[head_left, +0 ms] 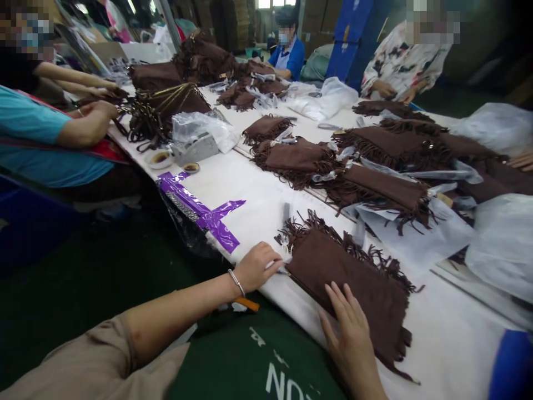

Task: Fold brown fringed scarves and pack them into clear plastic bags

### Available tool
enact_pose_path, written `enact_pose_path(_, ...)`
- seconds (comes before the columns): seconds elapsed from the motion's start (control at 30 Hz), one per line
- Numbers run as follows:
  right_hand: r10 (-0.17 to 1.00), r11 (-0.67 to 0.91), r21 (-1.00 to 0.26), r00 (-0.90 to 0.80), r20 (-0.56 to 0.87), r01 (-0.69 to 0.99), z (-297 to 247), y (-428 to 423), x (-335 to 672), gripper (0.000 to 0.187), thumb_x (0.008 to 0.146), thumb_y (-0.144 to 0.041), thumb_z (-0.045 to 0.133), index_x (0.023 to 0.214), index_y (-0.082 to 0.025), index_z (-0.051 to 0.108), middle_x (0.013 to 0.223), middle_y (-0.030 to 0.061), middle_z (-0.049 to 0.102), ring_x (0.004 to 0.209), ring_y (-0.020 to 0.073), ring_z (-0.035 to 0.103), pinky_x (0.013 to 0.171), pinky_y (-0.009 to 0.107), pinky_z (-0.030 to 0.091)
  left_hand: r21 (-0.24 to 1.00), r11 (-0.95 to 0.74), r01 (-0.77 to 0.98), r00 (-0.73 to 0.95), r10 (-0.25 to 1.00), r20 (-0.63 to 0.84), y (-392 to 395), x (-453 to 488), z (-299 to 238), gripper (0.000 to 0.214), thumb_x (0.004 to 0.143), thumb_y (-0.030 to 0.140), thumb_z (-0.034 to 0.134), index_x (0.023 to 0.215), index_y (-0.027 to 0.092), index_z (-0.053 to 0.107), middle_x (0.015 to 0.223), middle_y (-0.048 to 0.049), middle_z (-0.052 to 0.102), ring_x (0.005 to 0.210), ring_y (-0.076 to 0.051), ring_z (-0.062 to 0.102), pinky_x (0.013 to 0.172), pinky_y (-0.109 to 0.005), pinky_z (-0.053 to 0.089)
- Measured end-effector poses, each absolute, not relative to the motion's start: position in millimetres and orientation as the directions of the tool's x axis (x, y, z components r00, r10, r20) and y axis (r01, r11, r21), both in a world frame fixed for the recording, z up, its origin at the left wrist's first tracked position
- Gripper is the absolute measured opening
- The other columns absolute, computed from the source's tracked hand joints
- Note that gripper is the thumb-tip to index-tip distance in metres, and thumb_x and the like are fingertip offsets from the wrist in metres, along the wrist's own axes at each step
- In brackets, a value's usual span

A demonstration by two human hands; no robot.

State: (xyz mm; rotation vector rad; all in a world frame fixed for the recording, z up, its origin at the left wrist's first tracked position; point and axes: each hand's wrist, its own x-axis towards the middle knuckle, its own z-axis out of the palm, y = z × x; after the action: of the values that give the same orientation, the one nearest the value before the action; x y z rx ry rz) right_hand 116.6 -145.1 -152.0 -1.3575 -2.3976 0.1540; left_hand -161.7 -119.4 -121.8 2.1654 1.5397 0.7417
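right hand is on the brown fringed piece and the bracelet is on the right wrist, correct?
The bracelet is on the left wrist, not the right, as the head view shows; the right hand is indeed on the brown fringed piece.

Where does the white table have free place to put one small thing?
Bare tabletop shows between the purple tape and the fringed brown piece at the right hand, and again right of that piece. Brown pieces and plastic bags crowd the far side.
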Motion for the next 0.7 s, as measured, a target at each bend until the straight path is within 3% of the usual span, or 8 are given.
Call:
enact_pose_path(0.1,0.836,0.545,-0.301,-0.48,0.267,0.782,-150,-131,79,0.054,0.091,-0.042,0.041,0.141,-0.022,0.031,0.145,0.0045,0.036,0.139,0.0265,0.021,0.11,0.051,0.026,0.671,-0.112,0.732,0.223,0.972,-0.08,-126,-168,-123,0.025,0.09,0.028,0.047,0.09,0.016,0.069,0.086,-0.0053,0.068,0.086,-0.018,0.058,0.086,-0.031,0.043)
enact_pose_path(0.2,0.848,0.53,-0.326,-0.474,0.238,0.783,-149,-116,60,0.06,0.091,-0.049,0.039,0.143,-0.022,0.027,0.147,0.0045,0.032,0.139,0.0258,0.019,0.11,0.052,0.025,0.846,0.131,0.517,0.278,0.909,-0.311,-133,-153,-125,0.028,0.09,0.027,0.045,0.096,0.016,0.07,0.086,-0.002,0.07,0.082,-0.015,0.062,0.078,-0.023,0.046)
enact_pose_path(0.3,0.851,0.525,-0.301,-0.488,0.194,0.796,-145,-111,50,0.069,0.088,-0.053,0.043,0.145,-0.021,0.021,0.149,0.0054,0.028,0.14,0.0268,0.016,0.109,0.052,0.027,0.905,0.24,0.351,0.324,0.876,-0.358,-136,-143,-127,0.029,0.089,0.028,0.047,0.098,0.013,0.07,0.089,-0.0023,0.071,0.083,-0.014,0.064,0.075,-0.02,0.047)
enact_pose_path(0.4,0.816,0.576,-0.172,-0.55,0.179,0.799,-144,-114,44,0.066,0.086,-0.038,0.048,0.145,-0.021,0.023,0.151,0.0073,0.023,0.14,0.0291,0.014,0.11,0.054,0.023,0.896,0.181,0.406,0.197,0.94,-0.279,-129,-155,-129,0.029,0.089,0.029,0.047,0.1,0.014,0.069,0.09,-0.0031,0.071,0.083,-0.015,0.063,0.078,-0.023,0.048)
enact_pose_path(0.47,0.804,0.59,-0.118,-0.569,0.172,0.799,-146,-116,42,0.064,0.083,-0.024,0.047,0.144,-0.021,0.027,0.151,0.0074,0.022,0.14,0.0284,0.014,0.112,0.053,0.019,0.834,0.002,0.552,0.114,0.99,-0.078,-117,-169,-132,0.026,0.088,0.024,0.047,0.101,0.016,0.068,0.097,-0.0038,0.069,0.092,-0.016,0.061,0.088,-0.027,0.046)
enact_pose_path(0.57,0.806,0.586,-0.111,-0.563,0.181,0.803,-153,-118,44,0.066,0.079,-0.015,0.046,0.143,-0.021,0.03,0.151,0.0058,0.022,0.14,0.0249,0.015,0.114,0.048,0.017,0.589,-0.277,0.759,0.194,0.96,0.201,-82,-188,-139,0.034,0.085,0.01,0.043,0.11,0.018,0.064,0.11,-0.0061,0.064,0.108,-0.018,0.052,0.1,-0.034,0.038)
enact_pose_path(0.7,0.797,0.595,-0.098,-0.57,0.198,0.798,-159,-118,50,0.065,0.079,-0.011,0.043,0.142,-0.019,0.031,0.152,0.0054,0.02,0.14,0.0224,0.015,0.115,0.045,0.018,0.294,-0.404,0.866,0.354,0.911,0.21,-11,-201,-151,0.053,0.081,0.003,0.042,0.129,0.022,0.051,0.137,-0.0077,0.046,0.129,-0.025,0.034,0.105,-0.045,0.031)
